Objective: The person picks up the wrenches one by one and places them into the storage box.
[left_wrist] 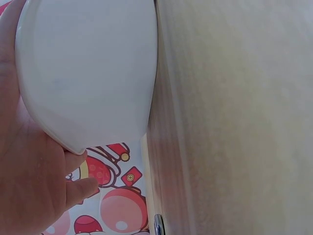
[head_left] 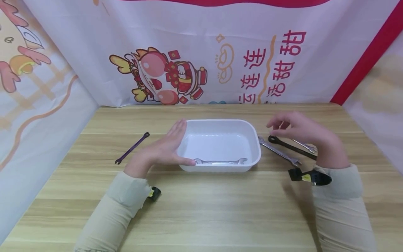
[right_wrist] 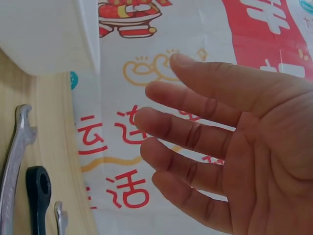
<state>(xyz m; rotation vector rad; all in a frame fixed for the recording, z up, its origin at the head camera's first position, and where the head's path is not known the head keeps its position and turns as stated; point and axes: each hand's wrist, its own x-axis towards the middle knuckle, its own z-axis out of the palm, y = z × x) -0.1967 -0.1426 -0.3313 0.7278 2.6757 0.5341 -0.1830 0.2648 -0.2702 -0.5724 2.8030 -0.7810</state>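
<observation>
A white plastic tray (head_left: 220, 168) stands on the table, a silver open-end wrench (head_left: 220, 162) lying inside along its near wall. My left hand (head_left: 165, 148) holds the tray's left end, thumb over the near rim and fingers along the side towards the back. To the tray's right, my right hand (head_left: 302, 129) hovers above several wrenches, its fingers loosely bent and nothing in them. Below it lie a silver wrench (head_left: 279, 152), a black wrench (head_left: 291, 147) with a ring end, and a smaller silver wrench (head_left: 310, 147), partly hidden by the hand.
A dark purple wrench (head_left: 132, 148) lies on the wooden table (head_left: 220, 206) left of the tray. Printed cloth (head_left: 201, 35) hangs behind the table and along both sides. Each wrist wears a small black camera (head_left: 154, 193).
</observation>
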